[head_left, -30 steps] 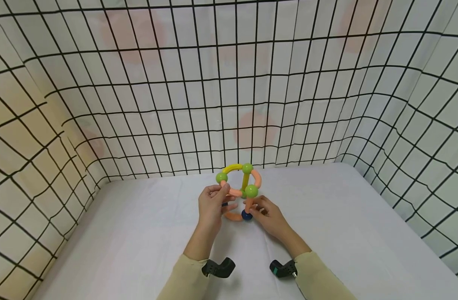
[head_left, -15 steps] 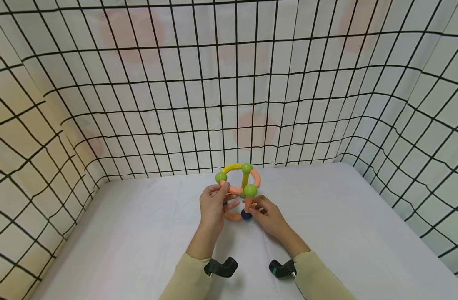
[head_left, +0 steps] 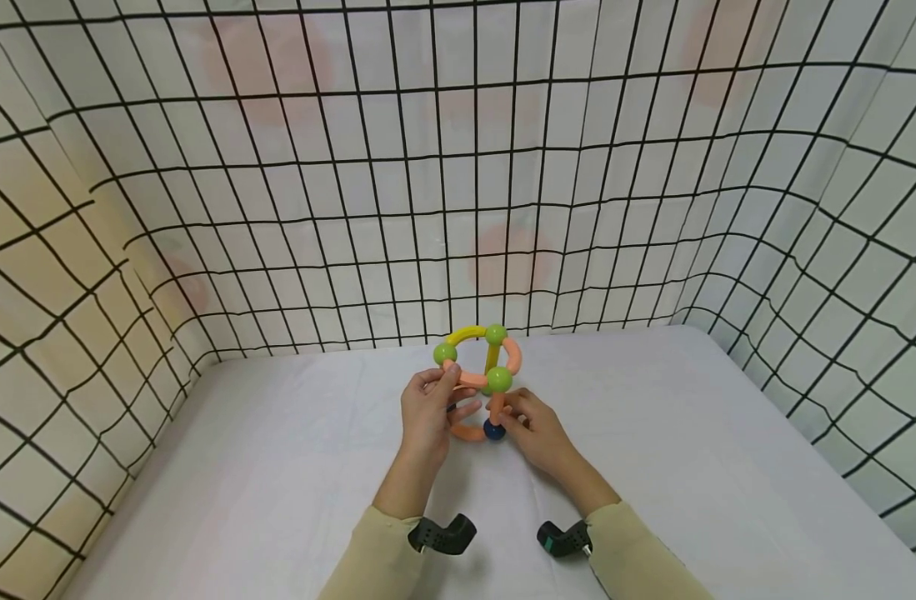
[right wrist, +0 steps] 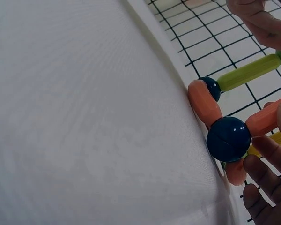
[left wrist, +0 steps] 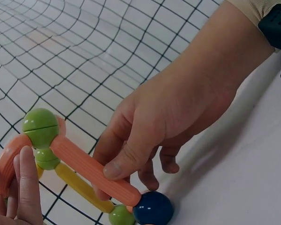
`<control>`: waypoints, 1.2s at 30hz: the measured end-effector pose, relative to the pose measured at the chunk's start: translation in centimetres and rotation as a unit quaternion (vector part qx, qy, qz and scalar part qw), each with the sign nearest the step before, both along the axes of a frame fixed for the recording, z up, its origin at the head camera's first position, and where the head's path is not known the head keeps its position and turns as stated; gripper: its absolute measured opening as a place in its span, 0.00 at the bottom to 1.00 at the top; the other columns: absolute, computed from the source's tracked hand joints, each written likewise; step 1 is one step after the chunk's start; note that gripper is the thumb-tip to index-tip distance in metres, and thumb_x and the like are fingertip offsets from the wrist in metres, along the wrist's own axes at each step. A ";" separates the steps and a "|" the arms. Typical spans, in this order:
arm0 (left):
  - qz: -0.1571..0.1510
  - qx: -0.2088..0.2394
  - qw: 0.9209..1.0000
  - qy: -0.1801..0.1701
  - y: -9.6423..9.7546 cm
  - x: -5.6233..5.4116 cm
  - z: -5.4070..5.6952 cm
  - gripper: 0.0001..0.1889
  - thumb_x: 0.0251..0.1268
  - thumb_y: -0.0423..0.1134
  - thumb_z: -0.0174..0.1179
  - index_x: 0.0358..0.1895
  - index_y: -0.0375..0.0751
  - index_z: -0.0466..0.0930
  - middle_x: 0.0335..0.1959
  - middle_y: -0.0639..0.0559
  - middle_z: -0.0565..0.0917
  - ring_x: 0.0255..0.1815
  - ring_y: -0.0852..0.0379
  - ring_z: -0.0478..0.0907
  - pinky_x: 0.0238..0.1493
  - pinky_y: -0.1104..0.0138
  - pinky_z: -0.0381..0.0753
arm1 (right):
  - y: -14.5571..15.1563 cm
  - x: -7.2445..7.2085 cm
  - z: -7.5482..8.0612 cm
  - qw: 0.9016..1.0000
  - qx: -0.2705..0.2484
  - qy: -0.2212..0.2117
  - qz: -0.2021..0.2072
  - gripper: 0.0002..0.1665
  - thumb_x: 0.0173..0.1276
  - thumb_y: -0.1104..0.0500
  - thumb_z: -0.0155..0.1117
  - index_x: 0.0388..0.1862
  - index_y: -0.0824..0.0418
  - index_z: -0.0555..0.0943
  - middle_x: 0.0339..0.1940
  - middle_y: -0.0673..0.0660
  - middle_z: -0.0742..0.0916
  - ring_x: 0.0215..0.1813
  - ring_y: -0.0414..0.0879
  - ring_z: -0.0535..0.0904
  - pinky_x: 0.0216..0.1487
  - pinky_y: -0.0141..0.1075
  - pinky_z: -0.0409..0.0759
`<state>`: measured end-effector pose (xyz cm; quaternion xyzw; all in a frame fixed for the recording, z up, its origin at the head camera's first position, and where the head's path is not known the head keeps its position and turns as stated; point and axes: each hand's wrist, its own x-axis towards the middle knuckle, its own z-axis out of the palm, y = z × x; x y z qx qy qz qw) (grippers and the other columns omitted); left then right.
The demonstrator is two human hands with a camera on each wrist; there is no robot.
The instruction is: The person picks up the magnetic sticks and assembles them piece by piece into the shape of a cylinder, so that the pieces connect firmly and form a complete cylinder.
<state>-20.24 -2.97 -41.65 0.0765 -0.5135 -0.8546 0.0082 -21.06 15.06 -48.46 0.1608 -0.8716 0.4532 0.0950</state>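
Observation:
A ball-and-rod frame of a magnetic building toy stands at the middle of the table. My left hand (head_left: 425, 412) pinches the curved salmon rod (head_left: 471, 380) of its upper ring between thumb and fingers. Thumb and fingers of my right hand (head_left: 534, 427) hold the upright orange rod (left wrist: 91, 168), which runs from a green ball (head_left: 499, 380) down to a dark blue ball (head_left: 494, 429). A curved yellow rod (head_left: 468, 332) and further green balls close the ring at the back. In the right wrist view a light green rod (right wrist: 250, 71) rises from a second blue ball (right wrist: 211, 88).
A white cloth (head_left: 277, 467) covers the table. Black grid netting (head_left: 458, 192) over pale sheeting stands at the back and both sides. Each wrist carries a black camera, such as the left wrist camera (head_left: 444, 535).
The front green ball has shifted slightly left atop its rod. My left hand has moved slightly right; both hands keep their hold.

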 end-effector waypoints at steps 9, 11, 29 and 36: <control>-0.019 -0.042 0.999 0.012 -0.7 0.0 -0.4 0.20 0.71 0.47 0.61 0.54 0.36 0.71 0.40 0.48 0.85 0.34 0.56 0.88 0.35 0.63 0.88 | 0.1 0.1 0.1 1.000 0.000 0.004 0.008 0.11 0.72 0.57 0.63 0.51 0.54 0.85 0.49 0.51 0.84 0.46 0.44 0.79 0.43 0.31 0.77; -0.017 -0.062 0.998 0.014 -1.1 -0.1 -0.6 0.18 0.74 0.48 0.58 0.53 0.37 0.72 0.41 0.47 0.85 0.33 0.57 0.87 0.35 0.62 0.88 | 0.2 0.0 0.1 1.000 0.001 0.008 0.012 0.10 0.72 0.57 0.63 0.50 0.53 0.85 0.49 0.51 0.84 0.46 0.44 0.78 0.42 0.31 0.77; 0.028 -0.346 0.936 0.057 -4.3 -1.5 -5.0 0.16 0.68 0.32 0.60 0.57 0.38 0.78 0.49 0.43 0.84 0.44 0.54 0.78 0.37 0.71 0.79 | 0.5 -0.2 -0.5 1.000 0.008 -0.023 0.015 0.12 0.65 0.58 0.72 0.47 0.51 0.86 0.45 0.50 0.81 0.38 0.40 0.75 0.40 0.30 0.77; -0.048 -0.382 0.918 0.096 -4.3 -1.7 -5.7 0.24 0.68 0.33 0.60 0.67 0.41 0.73 0.62 0.44 0.81 0.62 0.45 0.77 0.60 0.53 0.77 | 0.6 -0.1 -0.6 0.999 0.011 -0.021 0.028 0.12 0.66 0.59 0.71 0.48 0.52 0.86 0.45 0.50 0.81 0.39 0.39 0.75 0.39 0.29 0.76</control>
